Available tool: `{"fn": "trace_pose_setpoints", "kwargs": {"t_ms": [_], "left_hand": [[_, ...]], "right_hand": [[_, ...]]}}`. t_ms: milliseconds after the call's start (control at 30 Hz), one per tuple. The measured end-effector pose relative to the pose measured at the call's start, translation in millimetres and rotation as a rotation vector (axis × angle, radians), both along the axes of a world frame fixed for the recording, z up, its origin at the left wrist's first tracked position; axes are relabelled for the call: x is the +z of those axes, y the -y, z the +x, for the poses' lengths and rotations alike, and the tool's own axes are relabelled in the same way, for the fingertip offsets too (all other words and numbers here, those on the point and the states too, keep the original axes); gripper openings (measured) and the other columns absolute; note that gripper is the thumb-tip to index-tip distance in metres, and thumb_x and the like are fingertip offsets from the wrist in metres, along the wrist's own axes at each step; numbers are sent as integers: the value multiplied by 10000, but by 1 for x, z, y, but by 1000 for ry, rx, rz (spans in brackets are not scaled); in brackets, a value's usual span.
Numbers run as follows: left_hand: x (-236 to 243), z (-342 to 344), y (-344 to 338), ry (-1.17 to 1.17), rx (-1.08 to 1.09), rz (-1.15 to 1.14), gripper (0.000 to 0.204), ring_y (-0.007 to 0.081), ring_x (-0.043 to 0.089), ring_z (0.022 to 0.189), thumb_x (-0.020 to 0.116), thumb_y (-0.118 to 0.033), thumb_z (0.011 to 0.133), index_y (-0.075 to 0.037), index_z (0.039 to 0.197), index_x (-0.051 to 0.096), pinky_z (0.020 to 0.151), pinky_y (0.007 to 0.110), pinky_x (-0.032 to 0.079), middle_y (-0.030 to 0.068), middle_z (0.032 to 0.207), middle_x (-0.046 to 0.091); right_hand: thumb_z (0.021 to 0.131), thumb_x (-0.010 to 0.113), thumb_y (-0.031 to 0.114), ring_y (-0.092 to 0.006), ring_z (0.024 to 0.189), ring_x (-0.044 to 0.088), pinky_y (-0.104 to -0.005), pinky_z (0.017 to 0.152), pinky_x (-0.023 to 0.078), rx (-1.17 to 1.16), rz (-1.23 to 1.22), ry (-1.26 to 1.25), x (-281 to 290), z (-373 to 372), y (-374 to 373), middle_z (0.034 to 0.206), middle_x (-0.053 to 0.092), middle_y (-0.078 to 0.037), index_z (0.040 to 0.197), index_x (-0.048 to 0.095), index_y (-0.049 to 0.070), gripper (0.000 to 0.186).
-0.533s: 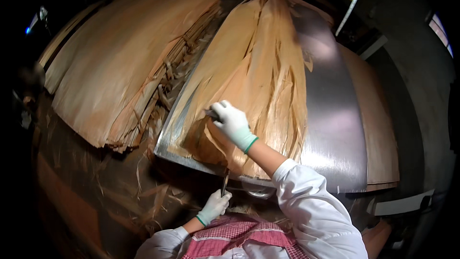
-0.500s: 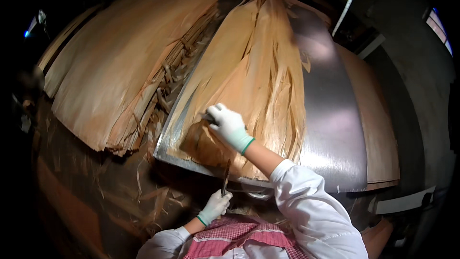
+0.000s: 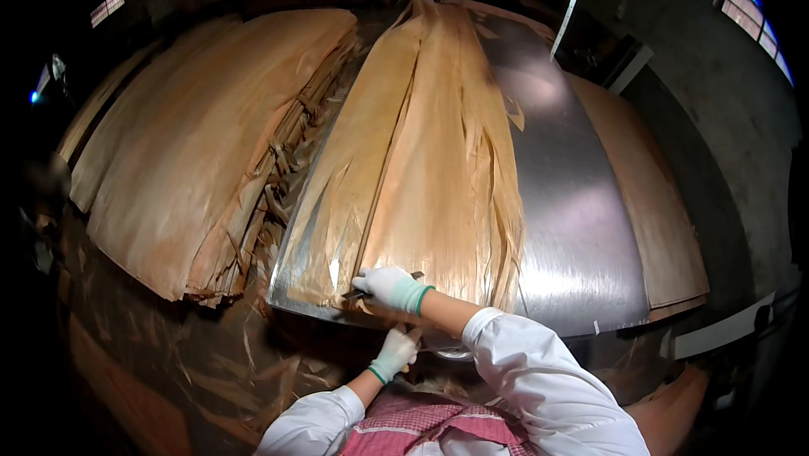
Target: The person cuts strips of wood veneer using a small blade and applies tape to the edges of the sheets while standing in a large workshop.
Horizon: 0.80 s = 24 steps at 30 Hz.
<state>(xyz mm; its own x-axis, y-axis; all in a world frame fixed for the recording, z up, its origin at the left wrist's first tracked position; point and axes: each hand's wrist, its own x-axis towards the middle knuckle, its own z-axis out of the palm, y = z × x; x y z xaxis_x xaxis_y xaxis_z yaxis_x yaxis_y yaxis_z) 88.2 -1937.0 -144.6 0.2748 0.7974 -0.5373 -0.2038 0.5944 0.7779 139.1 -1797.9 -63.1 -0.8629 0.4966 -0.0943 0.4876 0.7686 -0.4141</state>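
My right hand [image 3: 389,287], in a white glove with a green cuff, is closed over a short dark bar [image 3: 357,294] at the near edge of the wood veneer sheets [image 3: 430,178]. The bar's ends poke out on both sides of the hand. Just below that edge, my left hand [image 3: 393,353], gloved the same way, grips a knife by its wooden handle [image 3: 410,362]; its blade is blurred. The veneer, split lengthwise and ragged at its sides, lies on a shiny metal sheet [image 3: 573,228].
A tall stack of veneer [image 3: 194,152] with frayed edges stands to the left. More veneer [image 3: 649,195] lies right of the metal sheet. Torn strips [image 3: 270,203] fill the gap beside the left stack, and scraps [image 3: 211,355] lie on the floor.
My right hand has come down toward me to the veneer's near edge. My left hand has risen slightly with the knife. The veneer strips now lie flatter and closer together.
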Motion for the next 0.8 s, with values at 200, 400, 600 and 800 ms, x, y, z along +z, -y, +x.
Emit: {"fn": "trace_pose_setpoints", "kwargs": {"t_ms": [200,400,600,800], "left_hand": [[39,47,4,-97,-124,384,25,195,508,411,565,-29,822,-30,798,559,395,317,372,61,519,506],[95,124,33,146,-150,161,432,120,450,396,505,-278,987,-46,625,455,387,278,367,9,504,433],[116,214,29,77,-269,94,406,126,551,533,554,-385,973,11,891,519,448,288,451,80,729,561],[82,203,33,-43,-250,125,393,133,613,715,578,-364,965,13,1074,547,652,264,540,69,850,615]], "right_hand": [[818,630,136,-358,892,648,-439,776,523,-291,-178,-378,56,37,21,984,654,-170,1086,577,84,278],[869,644,385,-338,1062,621,-422,909,479,-1286,167,-381,81,207,-5,1150,634,-212,1185,560,-33,531],[850,646,337,-342,959,657,-420,850,487,-1491,-65,-280,46,281,-17,1004,687,-205,1135,606,-13,453],[872,630,192,-207,789,624,-355,700,485,-1313,32,-723,47,449,-8,879,682,-178,1007,627,-104,325]]}}
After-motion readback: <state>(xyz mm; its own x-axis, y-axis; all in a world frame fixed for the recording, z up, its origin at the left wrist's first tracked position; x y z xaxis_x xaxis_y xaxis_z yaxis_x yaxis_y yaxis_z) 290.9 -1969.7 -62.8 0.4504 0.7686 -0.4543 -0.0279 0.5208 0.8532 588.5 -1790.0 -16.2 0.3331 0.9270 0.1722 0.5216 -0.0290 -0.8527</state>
